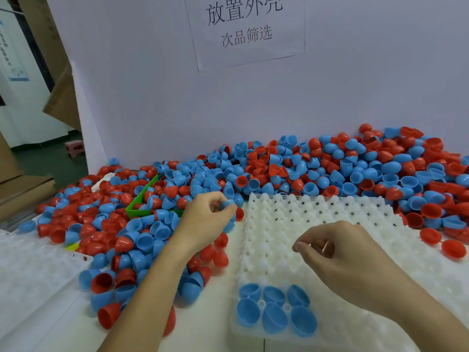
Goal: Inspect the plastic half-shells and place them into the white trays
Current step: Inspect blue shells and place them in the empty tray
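White board is being used as the backdrop behind the work surface, and a printed paper sign with Chinese characters is being displayed on it. Brown cardboard is being kept at the left edge of the board, with a small pink stool standing on the floor beyond it.

A large heap of red and blue half-shells is being spread along the foot of the board and down the left side of the white table. A green bin is being half buried in that heap, with shells lying inside it.

A white tray with rows of peaked cells is being kept at centre right on the table. Six blue shells are being held in its near-left cells, in two rows of three, hollow side up. A second white tray is being kept at the left edge, touched by the heap.

The left hand is being held at the edge of the heap, just beside the tray's far-left corner; a small blue shell is being pinched between its thumb and curled fingertips. The right hand is being held above the middle of the tray with its fingers curled in toward the thumb; whether something is being pinched there cannot be told.
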A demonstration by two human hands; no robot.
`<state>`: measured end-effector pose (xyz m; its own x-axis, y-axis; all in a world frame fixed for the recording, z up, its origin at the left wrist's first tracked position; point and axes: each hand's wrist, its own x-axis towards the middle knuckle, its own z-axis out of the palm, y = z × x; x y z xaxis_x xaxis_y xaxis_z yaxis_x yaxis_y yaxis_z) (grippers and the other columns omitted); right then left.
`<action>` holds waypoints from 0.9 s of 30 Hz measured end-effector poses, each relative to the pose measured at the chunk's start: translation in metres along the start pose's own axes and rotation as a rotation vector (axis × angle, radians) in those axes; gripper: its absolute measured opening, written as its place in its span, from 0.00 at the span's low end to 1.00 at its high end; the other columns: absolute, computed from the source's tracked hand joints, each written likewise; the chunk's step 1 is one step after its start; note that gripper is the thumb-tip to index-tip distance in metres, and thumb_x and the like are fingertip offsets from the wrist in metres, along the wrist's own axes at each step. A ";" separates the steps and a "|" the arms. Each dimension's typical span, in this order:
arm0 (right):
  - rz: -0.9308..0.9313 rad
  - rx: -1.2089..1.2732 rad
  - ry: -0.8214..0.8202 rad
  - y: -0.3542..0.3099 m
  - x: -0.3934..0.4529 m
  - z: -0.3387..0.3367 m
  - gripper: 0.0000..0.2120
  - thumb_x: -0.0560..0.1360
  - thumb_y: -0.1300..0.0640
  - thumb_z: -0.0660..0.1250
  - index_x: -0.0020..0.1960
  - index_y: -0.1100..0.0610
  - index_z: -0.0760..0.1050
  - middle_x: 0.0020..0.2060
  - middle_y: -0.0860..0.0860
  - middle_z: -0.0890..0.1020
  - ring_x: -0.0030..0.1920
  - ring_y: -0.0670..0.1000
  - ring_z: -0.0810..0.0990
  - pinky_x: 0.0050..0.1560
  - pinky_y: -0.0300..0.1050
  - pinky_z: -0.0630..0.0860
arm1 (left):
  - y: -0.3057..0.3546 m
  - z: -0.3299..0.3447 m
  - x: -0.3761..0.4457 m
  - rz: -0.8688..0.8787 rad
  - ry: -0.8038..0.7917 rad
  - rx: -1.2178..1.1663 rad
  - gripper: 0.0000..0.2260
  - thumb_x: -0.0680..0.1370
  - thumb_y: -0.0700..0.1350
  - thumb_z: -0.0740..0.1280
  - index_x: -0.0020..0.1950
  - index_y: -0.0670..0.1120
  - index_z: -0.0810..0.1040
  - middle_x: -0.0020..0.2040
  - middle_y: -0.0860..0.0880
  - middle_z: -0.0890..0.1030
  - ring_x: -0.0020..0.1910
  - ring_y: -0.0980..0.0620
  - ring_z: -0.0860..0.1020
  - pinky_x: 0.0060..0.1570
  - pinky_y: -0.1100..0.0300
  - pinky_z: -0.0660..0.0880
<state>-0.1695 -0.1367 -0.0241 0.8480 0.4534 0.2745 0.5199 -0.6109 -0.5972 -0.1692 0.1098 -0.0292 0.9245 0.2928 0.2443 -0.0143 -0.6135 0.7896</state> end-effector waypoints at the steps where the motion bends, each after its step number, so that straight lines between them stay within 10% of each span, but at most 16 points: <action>1: -0.007 -0.007 0.000 0.000 0.000 0.000 0.10 0.78 0.50 0.66 0.38 0.40 0.78 0.32 0.28 0.77 0.37 0.30 0.75 0.36 0.24 0.68 | 0.004 -0.002 -0.002 0.023 -0.066 -0.036 0.09 0.79 0.48 0.70 0.41 0.45 0.80 0.31 0.48 0.76 0.32 0.56 0.73 0.36 0.62 0.72; 4: -0.022 -0.017 -0.001 0.001 0.002 0.001 0.11 0.78 0.49 0.66 0.38 0.39 0.77 0.35 0.27 0.77 0.39 0.31 0.75 0.37 0.25 0.68 | 0.013 -0.013 -0.007 0.104 -0.138 -0.187 0.05 0.77 0.47 0.72 0.43 0.48 0.83 0.30 0.55 0.79 0.29 0.62 0.74 0.32 0.70 0.72; 6: -0.027 -0.016 0.000 0.002 0.002 0.001 0.10 0.78 0.50 0.66 0.39 0.39 0.78 0.35 0.27 0.77 0.39 0.31 0.75 0.39 0.24 0.68 | 0.012 -0.022 -0.003 0.073 0.085 -0.344 0.06 0.77 0.50 0.72 0.52 0.51 0.82 0.37 0.56 0.83 0.32 0.61 0.79 0.33 0.68 0.75; 10: -0.026 -0.009 0.015 0.004 0.002 0.002 0.09 0.78 0.50 0.66 0.40 0.40 0.79 0.35 0.29 0.78 0.39 0.32 0.75 0.37 0.24 0.68 | -0.004 -0.036 0.004 -0.241 0.248 -0.092 0.44 0.76 0.58 0.71 0.82 0.49 0.47 0.50 0.59 0.81 0.47 0.55 0.83 0.57 0.50 0.77; 15: -0.021 -0.011 0.004 0.005 0.003 0.004 0.09 0.78 0.50 0.66 0.41 0.40 0.79 0.34 0.29 0.77 0.38 0.32 0.75 0.34 0.27 0.69 | -0.014 -0.026 0.001 -0.013 -0.053 0.313 0.02 0.78 0.51 0.70 0.50 0.55 0.80 0.38 0.53 0.83 0.37 0.55 0.80 0.34 0.65 0.75; 27: -0.014 0.014 -0.004 0.006 0.001 0.004 0.09 0.78 0.51 0.66 0.42 0.42 0.80 0.31 0.31 0.77 0.35 0.34 0.75 0.36 0.26 0.69 | -0.009 -0.020 -0.007 -0.024 -0.576 0.497 0.05 0.76 0.50 0.72 0.51 0.56 0.83 0.46 0.56 0.82 0.45 0.59 0.80 0.45 0.66 0.76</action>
<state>-0.1656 -0.1370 -0.0304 0.8405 0.4643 0.2794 0.5297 -0.5954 -0.6040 -0.1835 0.1281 -0.0272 0.9772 -0.0354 -0.2096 0.0552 -0.9099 0.4111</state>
